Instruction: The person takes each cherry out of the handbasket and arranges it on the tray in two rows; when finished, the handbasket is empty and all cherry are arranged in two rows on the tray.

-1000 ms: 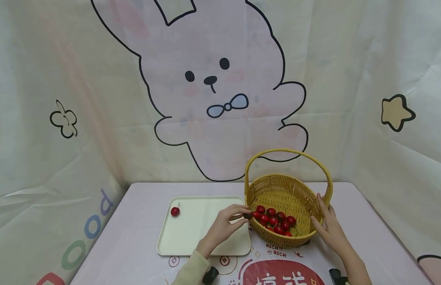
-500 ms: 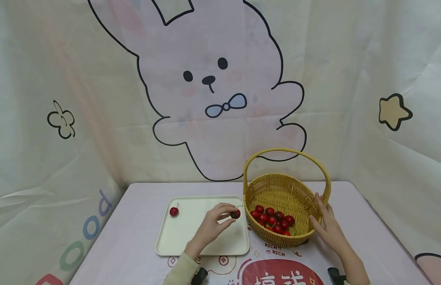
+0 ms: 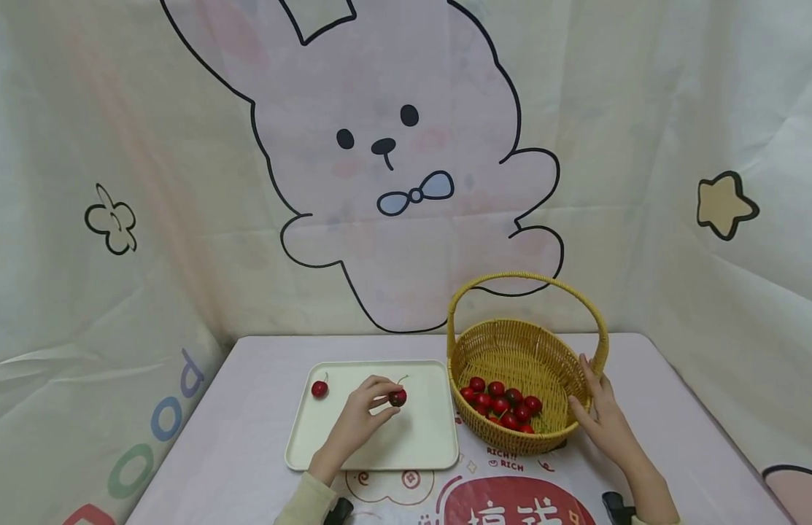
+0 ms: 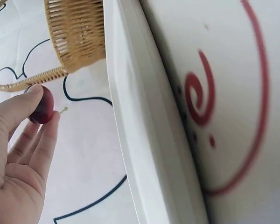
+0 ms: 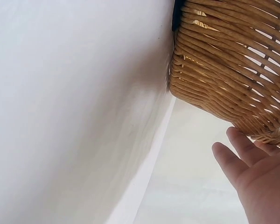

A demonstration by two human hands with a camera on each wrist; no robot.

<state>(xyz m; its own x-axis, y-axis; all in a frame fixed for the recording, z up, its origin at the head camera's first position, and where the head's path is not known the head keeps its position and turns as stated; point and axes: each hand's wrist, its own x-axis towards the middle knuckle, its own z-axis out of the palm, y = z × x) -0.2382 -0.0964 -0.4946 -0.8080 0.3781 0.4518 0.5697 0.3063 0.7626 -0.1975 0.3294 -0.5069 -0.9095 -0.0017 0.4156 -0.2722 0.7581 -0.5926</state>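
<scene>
My left hand (image 3: 357,415) pinches a dark red cherry (image 3: 397,397) between thumb and fingertips, above the cream tray (image 3: 419,452). The left wrist view shows this cherry (image 4: 45,106) close up, its green stem poking out past the fingers. Another cherry (image 3: 319,389) lies at the tray's back left. My right hand (image 3: 605,415) holds the right rim of the yellow wicker basket (image 3: 511,343) near the handle's foot, thumb over the inner edge. Several red cherries (image 3: 500,405) are gathered in the basket's front left. From the right wrist, two fingers (image 5: 247,149) show along the basket's woven side.
The basket stands just right of the tray, its tall handle (image 3: 527,275) arching over it. A white cloth with red print (image 3: 517,503) covers the table. Behind hangs a fabric backdrop with a cartoon rabbit (image 3: 406,240), and fabric walls rise on both sides.
My left hand has carried the cherry leftward from the basket's left rim to above the middle of the tray. The right hand stays at the basket's rim.
</scene>
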